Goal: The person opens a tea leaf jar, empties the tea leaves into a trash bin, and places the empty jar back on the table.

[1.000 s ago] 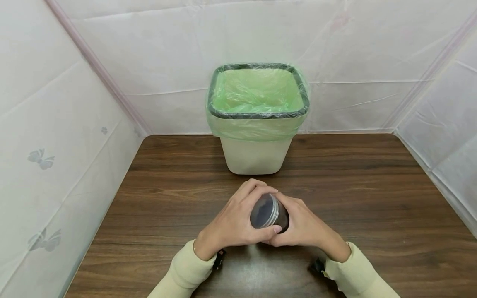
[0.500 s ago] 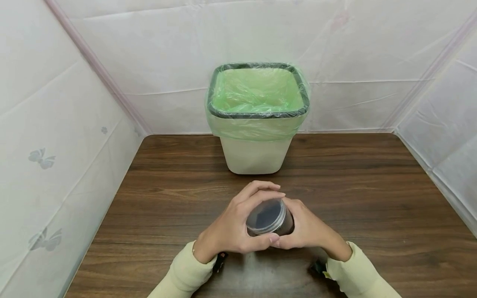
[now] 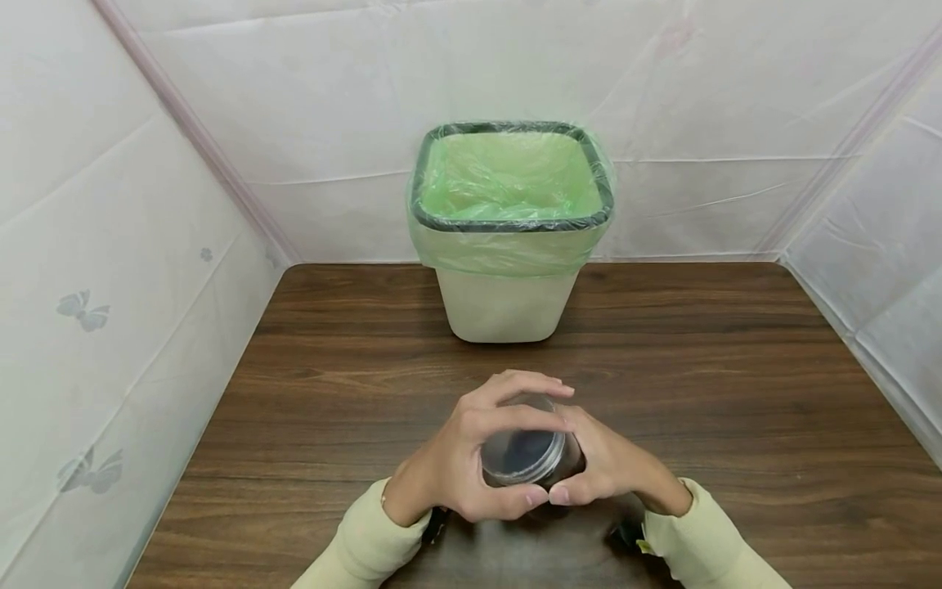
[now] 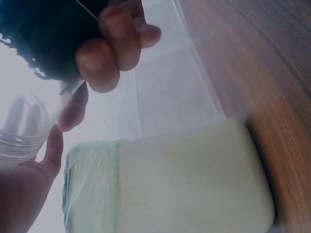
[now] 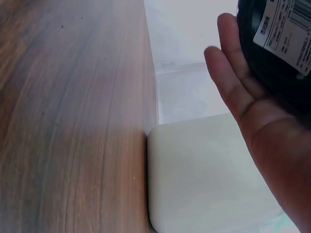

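Note:
Both hands hold a round, clear plastic jar (image 3: 521, 454) with dark contents, tilted with its transparent lid up and to the left. My left hand (image 3: 464, 466) curves around the lid end, its thumb along the near side and its fingers across the far side. Cupped around the body from the right is my right hand (image 3: 614, 462), its thumb tip close to the left thumb. The left wrist view shows the jar's dark lower part (image 4: 43, 34) above the table. In the right wrist view a white barcode label (image 5: 286, 31) is on the jar's underside.
Beyond the hands a cream bin (image 3: 508, 307) stands on the brown wood-grain table (image 3: 736, 368). A green plastic bag (image 3: 508, 254) lines it, folded over the rim under a dark ring (image 3: 515, 225). White sheeting (image 3: 309, 123) encloses the table's back and sides.
The jar has come slightly nearer the person, and its lid faces more upward. The left fingers have shifted around the lid and spread, while the right hand keeps its grip on the body.

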Demonstrator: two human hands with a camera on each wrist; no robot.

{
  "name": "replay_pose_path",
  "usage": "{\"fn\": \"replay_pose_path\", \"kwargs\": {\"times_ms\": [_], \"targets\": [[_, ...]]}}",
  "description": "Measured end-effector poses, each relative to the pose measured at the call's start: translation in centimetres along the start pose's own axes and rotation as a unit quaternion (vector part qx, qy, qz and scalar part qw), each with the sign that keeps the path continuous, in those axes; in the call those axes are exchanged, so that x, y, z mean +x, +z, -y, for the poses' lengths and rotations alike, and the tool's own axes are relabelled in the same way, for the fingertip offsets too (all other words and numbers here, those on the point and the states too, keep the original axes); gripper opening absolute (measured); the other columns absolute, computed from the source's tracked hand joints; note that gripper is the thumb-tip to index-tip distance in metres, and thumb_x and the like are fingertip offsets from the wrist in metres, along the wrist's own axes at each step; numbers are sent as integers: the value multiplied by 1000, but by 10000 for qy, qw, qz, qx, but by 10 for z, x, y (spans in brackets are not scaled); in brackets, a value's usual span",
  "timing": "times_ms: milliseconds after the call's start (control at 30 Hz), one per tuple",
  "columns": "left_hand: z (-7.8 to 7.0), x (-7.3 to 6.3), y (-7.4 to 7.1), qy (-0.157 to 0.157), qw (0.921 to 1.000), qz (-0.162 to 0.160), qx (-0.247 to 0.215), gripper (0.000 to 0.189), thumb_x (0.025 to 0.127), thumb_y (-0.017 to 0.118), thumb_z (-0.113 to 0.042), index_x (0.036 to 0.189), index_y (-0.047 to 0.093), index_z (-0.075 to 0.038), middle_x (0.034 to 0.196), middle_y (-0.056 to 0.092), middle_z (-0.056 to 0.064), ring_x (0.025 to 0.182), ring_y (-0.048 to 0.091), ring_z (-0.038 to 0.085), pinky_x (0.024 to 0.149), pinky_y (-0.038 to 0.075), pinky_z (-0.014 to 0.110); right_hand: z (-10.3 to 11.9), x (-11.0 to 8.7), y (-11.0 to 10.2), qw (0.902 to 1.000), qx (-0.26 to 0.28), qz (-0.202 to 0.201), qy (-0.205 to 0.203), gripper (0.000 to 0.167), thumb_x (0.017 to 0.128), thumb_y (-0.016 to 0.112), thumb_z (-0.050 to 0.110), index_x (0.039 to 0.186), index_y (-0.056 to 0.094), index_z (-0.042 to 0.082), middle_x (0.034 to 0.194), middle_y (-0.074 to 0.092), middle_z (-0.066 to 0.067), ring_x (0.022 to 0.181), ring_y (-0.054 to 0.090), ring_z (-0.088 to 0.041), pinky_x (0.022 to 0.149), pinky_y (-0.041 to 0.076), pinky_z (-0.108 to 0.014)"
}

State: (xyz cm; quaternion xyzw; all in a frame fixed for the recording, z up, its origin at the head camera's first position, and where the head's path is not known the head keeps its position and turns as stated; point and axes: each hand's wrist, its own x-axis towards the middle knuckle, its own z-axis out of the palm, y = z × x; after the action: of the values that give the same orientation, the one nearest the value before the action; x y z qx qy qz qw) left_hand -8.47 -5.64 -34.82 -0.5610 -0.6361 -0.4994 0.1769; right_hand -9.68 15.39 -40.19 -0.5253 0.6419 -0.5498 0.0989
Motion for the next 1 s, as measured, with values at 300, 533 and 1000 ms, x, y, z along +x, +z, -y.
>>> {"fn": "replay_pose_path", "kwargs": {"times_ms": [300, 533, 1000], "targets": [[0, 2, 7, 327, 9992, -163, 150, 28, 90, 60, -27, 106, 70, -6, 111, 65, 14, 104, 63, 22, 90, 53, 32, -1, 2, 1, 9990, 215, 245, -320, 52, 92, 62, 41, 126, 52, 4, 105, 66, -5, 89, 66, -14, 81, 56, -34], [2, 1, 9, 301, 9988, -298, 231, 24, 85, 62, -20, 103, 70, -6, 107, 66, 13, 101, 63, 21, 88, 53, 30, -2, 3, 2, 9992, 207, 206, -254, 45, 89, 64, 38, 121, 57, 7, 102, 67, -1, 86, 66, -12, 75, 58, -33], [2, 0, 9, 243, 9977, -385, 497, 22, 85, 62, -20, 102, 70, -8, 107, 66, 11, 99, 63, 19, 89, 52, 30, 3, 3, 3, 9999, -89, -60, 11, 41, 85, 70, 38, 115, 62, 11, 98, 68, 1, 83, 66, -11, 72, 58, -32]]}}
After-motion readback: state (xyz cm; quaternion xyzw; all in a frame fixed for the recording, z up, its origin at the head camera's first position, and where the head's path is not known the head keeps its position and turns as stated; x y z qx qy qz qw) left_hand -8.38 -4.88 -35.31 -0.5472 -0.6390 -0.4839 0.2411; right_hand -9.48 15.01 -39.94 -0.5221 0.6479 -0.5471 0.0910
